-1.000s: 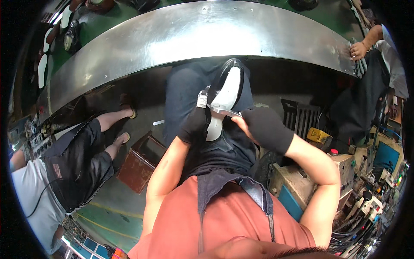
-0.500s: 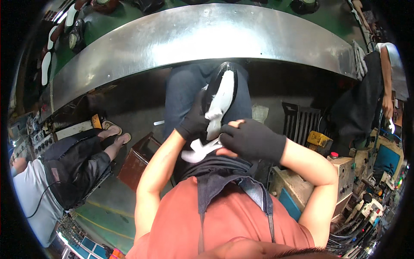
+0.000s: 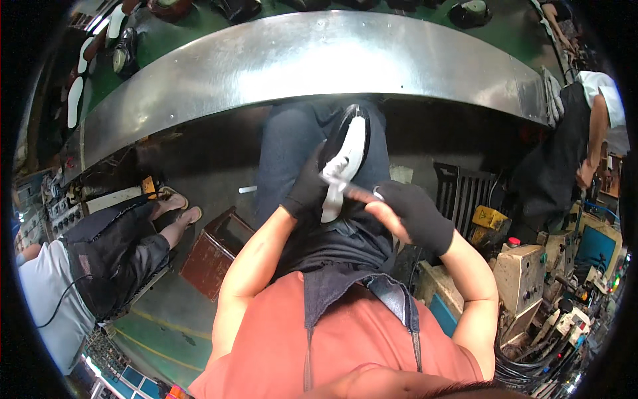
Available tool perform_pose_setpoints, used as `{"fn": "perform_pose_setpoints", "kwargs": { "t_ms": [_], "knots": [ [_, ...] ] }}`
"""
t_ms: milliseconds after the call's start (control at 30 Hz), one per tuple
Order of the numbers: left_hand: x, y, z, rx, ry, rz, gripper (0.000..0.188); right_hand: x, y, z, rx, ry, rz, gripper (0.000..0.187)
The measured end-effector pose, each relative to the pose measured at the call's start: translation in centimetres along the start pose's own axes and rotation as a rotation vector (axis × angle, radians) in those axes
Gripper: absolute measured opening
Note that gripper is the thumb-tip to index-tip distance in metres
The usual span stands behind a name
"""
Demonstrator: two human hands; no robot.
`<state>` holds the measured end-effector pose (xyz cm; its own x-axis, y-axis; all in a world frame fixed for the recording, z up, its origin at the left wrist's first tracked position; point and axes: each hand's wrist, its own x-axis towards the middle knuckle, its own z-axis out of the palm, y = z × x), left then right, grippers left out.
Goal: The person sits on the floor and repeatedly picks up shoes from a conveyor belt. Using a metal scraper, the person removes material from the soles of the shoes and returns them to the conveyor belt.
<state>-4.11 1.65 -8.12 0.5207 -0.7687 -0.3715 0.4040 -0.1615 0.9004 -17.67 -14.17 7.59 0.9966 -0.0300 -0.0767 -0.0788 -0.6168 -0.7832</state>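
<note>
Across my lap lies a shoe [image 3: 340, 136] with a glossy black upper and its white underside [image 3: 357, 138] facing up, toe pointing away from me. My left hand [image 3: 307, 185], in a black glove, grips the shoe's left side near the middle; its fingers are partly hidden. In a black glove with bare fingertips, my right hand [image 3: 411, 211] is closed around a slim tool [image 3: 337, 182]. Its pale end reaches over the white underside near the heel. Motion blurs the tool, so its exact kind does not show.
A curved metal bench edge [image 3: 319, 56] runs ahead, with shoes and white soles on the green surface beyond. At left are a brown box [image 3: 216, 249] and a seated person [image 3: 100, 266]. Machinery [image 3: 525, 272] and another person's arm [image 3: 596, 133] are at right.
My right hand has swung slightly right and its tool end now lies over the shoe. The loose white piece near my waist no longer shows. My left hand still grips the shoe.
</note>
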Motion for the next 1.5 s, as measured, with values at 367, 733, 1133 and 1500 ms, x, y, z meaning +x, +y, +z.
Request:
{"fn": "perform_pose_setpoints", "kwargs": {
  "t_ms": [367,733,1133,1500],
  "knots": [
    [-2.7,0.7,-3.3,-0.031,0.128,0.079,0.088,-6.6,7.0,12.0,0.474,0.174,0.86,0.048],
    [14.8,26.4,-39.0,0.006,0.43,0.194,0.038,-6.2,8.3,11.8,0.552,0.335,0.796,0.041],
    [30.6,21.7,8.3,0.563,-0.21,0.447,0.067,-6.0,9.3,10.9,0.518,0.309,0.617,0.048],
    [44.2,22.1,19.8,0.918,0.685,0.064,0.121,-6.2,11.0,8.4,0.495,0.243,0.568,0.047]
  ]
}}
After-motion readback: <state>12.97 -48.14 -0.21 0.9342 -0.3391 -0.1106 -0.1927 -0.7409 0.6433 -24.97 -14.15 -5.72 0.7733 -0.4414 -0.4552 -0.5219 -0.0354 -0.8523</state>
